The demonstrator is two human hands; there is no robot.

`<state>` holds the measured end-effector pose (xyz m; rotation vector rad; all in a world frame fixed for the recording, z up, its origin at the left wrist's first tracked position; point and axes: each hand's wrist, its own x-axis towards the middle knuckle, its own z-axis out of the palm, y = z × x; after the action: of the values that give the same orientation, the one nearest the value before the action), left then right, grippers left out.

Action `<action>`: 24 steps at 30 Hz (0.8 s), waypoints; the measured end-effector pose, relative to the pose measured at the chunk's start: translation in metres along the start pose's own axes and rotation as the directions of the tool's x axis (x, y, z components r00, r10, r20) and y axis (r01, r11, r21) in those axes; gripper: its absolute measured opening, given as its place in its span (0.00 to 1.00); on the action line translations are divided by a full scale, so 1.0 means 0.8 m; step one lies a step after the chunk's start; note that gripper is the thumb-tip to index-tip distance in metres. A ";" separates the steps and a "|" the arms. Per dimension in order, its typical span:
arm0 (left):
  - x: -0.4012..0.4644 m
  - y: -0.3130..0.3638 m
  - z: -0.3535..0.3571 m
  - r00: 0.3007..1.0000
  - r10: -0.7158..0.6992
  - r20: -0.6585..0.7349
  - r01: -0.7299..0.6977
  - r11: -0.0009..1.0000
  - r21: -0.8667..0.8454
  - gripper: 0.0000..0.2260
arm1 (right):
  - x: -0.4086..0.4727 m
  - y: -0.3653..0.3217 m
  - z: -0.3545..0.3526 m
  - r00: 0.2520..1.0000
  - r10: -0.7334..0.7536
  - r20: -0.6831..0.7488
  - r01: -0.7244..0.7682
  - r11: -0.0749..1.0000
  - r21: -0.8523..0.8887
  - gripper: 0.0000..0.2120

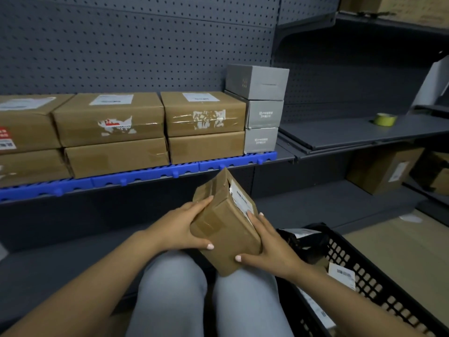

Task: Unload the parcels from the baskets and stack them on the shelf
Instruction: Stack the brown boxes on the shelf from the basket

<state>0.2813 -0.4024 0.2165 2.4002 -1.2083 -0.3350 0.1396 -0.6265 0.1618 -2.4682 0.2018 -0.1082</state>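
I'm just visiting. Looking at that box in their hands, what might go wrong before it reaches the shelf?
1. The small cardboard parcel is tilted, held between the left hand and right hand at its sides; it might slip onto the knees.
2. Its top flap looks partly open, so contents might spill.
3. The three stacked grey boxes form a narrow tower; bumping them might topple it.

A brown cardboard parcel (pixel 224 226) was held tilted above the person's knees — left hand (pixel 181 227) gripping one side, right hand (pixel 269 246) the labelled side. A black basket (pixel 364 276) stood just right. Brown boxes (pixel 109 117) sat stacked on the shelf (pixel 286 154) — grey boxes (pixel 262 110) beside them.
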 end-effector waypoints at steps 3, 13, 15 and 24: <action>-0.006 0.005 0.005 1.000 0.018 -0.025 -0.018 1.000 0.005 0.50 | -0.006 -0.006 0.017 0.999 0.017 -0.039 -0.012 0.991 0.134 0.52; -0.047 0.047 -0.042 0.917 0.135 -0.375 -0.182 0.979 -0.094 0.49 | -0.037 -0.082 -0.068 0.879 -0.264 -0.398 0.288 0.958 -0.001 0.40; -0.049 0.065 -0.068 0.876 0.174 -0.450 -0.253 0.960 -0.120 0.46 | -0.039 -0.099 -0.101 0.810 -0.330 -0.485 0.355 0.934 -0.043 0.38; -0.016 0.116 -0.180 0.734 0.233 -0.638 -0.337 0.941 -0.043 0.48 | 0.011 -0.183 -0.204 0.631 -0.452 -0.631 0.511 0.854 -0.099 0.35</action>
<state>0.2654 -0.4028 0.3873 1.8942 -1.1392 0.4327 0.1447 -0.6136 0.3805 -2.2354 -0.1971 -1.1803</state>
